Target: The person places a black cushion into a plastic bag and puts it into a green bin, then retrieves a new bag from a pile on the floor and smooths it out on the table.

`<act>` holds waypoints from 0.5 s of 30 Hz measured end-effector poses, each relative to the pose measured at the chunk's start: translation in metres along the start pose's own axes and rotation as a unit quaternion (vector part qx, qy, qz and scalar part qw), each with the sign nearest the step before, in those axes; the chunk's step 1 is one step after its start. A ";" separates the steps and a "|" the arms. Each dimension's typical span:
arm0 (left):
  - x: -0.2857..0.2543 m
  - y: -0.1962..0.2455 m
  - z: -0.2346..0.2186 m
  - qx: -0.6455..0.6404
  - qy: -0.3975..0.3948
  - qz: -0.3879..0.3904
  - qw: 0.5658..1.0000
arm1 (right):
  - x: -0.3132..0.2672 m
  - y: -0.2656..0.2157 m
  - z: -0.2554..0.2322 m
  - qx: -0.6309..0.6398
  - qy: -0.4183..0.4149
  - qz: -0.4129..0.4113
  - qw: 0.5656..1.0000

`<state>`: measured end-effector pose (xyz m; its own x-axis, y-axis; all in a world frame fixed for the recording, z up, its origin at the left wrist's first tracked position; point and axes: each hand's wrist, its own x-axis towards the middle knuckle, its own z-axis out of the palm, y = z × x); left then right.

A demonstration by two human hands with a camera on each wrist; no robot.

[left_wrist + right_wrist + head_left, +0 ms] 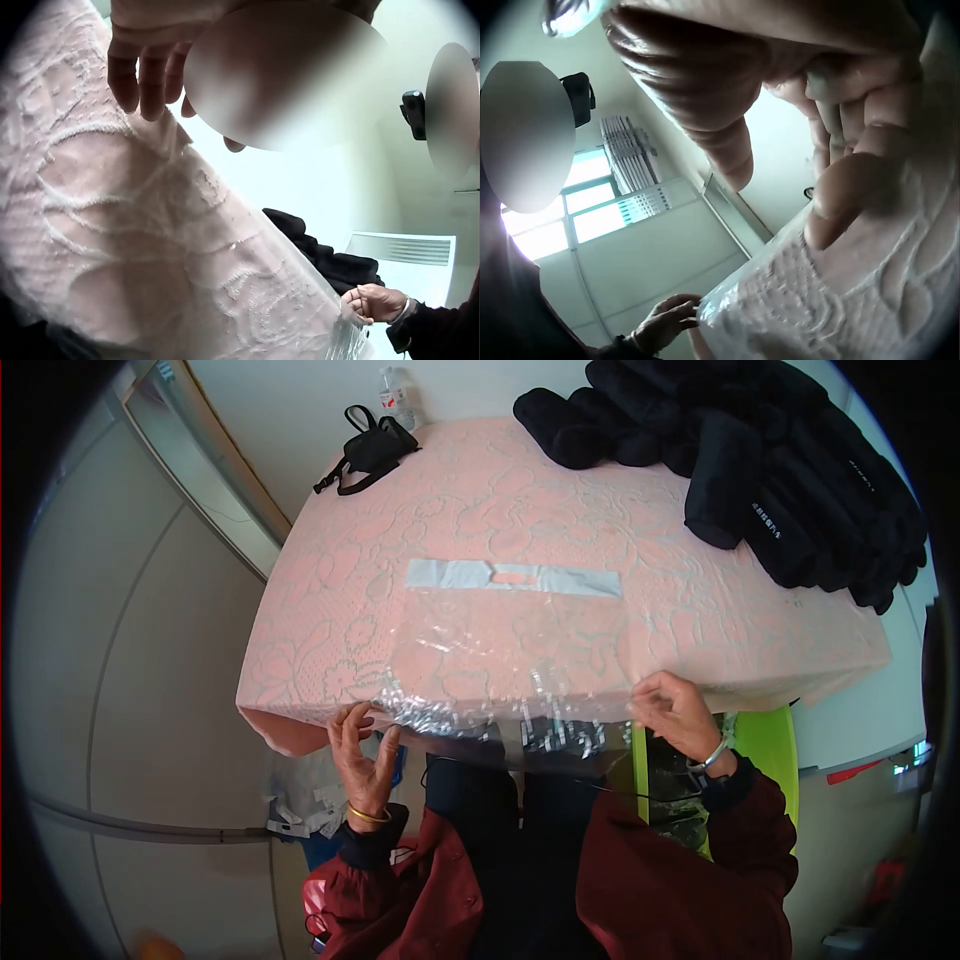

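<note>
Sleeves: dark red, nearest the head camera, a bracelet at each wrist.
Left hand (362, 748): at the near-left corner of the clear plastic bag (500, 660); fingers (139, 81) curled loosely against the bag's near edge, thumb spread; whether actually pinching, cannot tell.
Right hand (678, 712): at the bag's near-right corner; fingers (847, 202) bent and pinching the film at the bench edge.
Clear plastic bag: spread flat on the bench (330, 610), near edge hanging just over the front rim, crinkled and glinting between the two hands; grey strip (513, 577) with a cut-out handle along the far edge.
Bench: covered by a pink lace-patterned cloth.
Far right: heap of rolled black garments (760, 470), well apart from the bag.
Far left corner: black pouch (370, 448), with a water bottle (396, 398) just behind.
</note>
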<state>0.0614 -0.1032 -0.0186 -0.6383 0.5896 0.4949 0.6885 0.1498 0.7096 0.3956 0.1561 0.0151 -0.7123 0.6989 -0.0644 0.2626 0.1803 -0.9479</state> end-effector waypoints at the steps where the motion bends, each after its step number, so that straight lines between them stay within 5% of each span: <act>1: -0.003 -0.002 0.004 -0.007 0.017 -0.003 1.000 | 0.000 0.001 0.010 0.030 -0.004 -0.007 1.000; 4: -0.012 -0.011 0.016 -0.052 0.014 -0.016 0.998 | 0.004 -0.007 0.025 0.088 -0.014 -0.024 0.996; 7: -0.019 -0.012 0.018 -0.150 0.003 -0.058 0.987 | 0.002 -0.024 0.028 0.141 -0.126 0.091 0.978; 9: -0.020 -0.011 0.016 -0.290 -0.016 -0.127 0.948 | 0.004 -0.030 0.033 0.138 -0.141 0.067 0.978; 11: -0.014 -0.005 0.011 -0.293 -0.001 -0.114 0.949 | 0.006 -0.034 0.036 0.139 -0.177 0.020 0.974; 12: -0.012 -0.001 0.007 -0.293 0.015 -0.105 0.950 | 0.007 -0.041 0.033 0.137 -0.176 0.019 0.975; 15: -0.007 0.011 0.000 -0.296 0.037 -0.104 0.949 | 0.025 -0.065 0.016 0.114 0.007 -0.049 0.992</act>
<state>0.0727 -0.1058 -0.0142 -0.7768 0.5349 0.3323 0.2462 -0.2278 0.9421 0.3505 0.1512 0.0703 -0.7180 0.6953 0.0338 0.0376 0.0873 -0.9955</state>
